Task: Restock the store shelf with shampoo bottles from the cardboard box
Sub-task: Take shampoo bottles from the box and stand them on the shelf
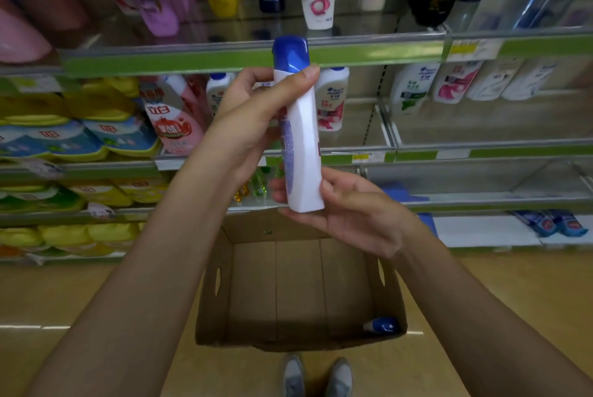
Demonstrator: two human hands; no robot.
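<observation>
A white shampoo bottle [303,146] with a blue cap stands upright in the air in front of the shelves. My left hand [253,122] grips its upper half, thumb just under the cap. My right hand [349,209] holds its base, fingers under the bottom and thumb on its side. Below sits the open cardboard box [224,284] on the floor. One more blue-capped bottle [382,325] lies in the box's near right corner. The middle shelf [353,136] holds two similar white bottles behind the held one.
Shelves with green price strips [369,53] span the view. Yellow and blue refill packs [73,136] fill the left side; white bottles [414,88] stand at right on the middle shelf. My grey shoes [317,377] are at the box's near edge on the tan floor.
</observation>
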